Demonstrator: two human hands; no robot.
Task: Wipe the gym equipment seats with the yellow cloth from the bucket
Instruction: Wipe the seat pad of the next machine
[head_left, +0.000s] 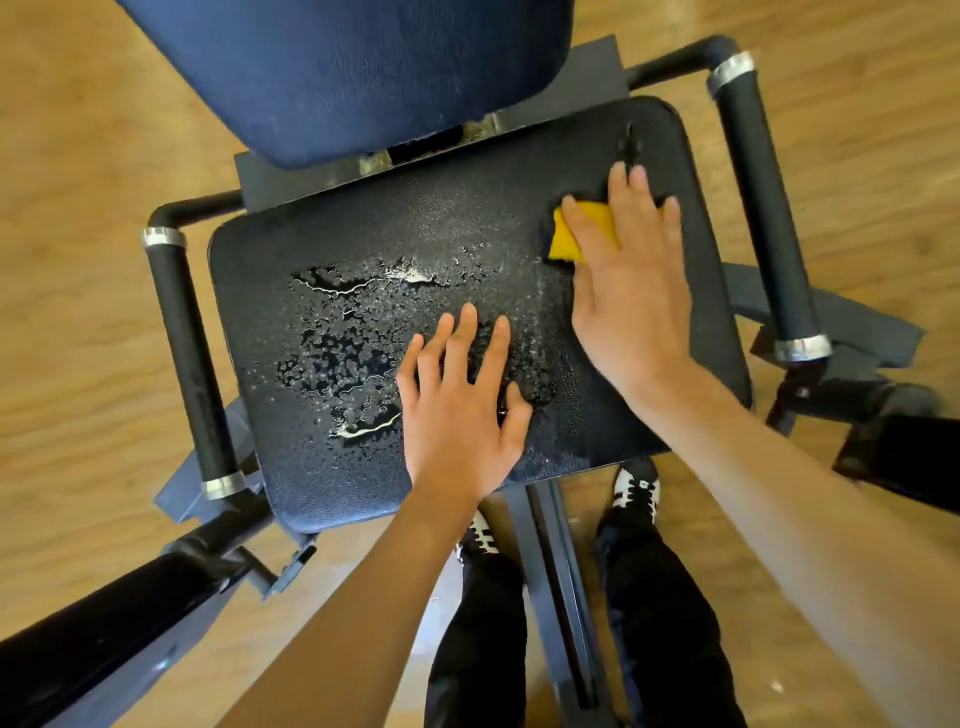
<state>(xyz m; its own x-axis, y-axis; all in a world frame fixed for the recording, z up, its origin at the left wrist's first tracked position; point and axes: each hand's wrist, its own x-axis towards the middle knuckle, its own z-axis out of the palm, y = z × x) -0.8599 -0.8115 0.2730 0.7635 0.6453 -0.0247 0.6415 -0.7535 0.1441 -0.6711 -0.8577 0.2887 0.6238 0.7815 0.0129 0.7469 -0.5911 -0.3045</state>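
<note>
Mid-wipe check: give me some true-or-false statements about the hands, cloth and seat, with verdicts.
1. The right hand presses the yellow cloth onto the seat. True.
2. The left hand holds a second cloth. False: it rests flat on the seat, holding nothing.
3. Water droplets lie on the seat's middle. True.
4. The yellow cloth lies on the blue backrest. False: it is on the seat's far right part.

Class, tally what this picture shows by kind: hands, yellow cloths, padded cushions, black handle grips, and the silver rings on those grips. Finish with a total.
2 hands: left hand, right hand
1 yellow cloth
2 cushions: seat, backrest
2 handle grips
4 silver rings
Total: 11
</note>
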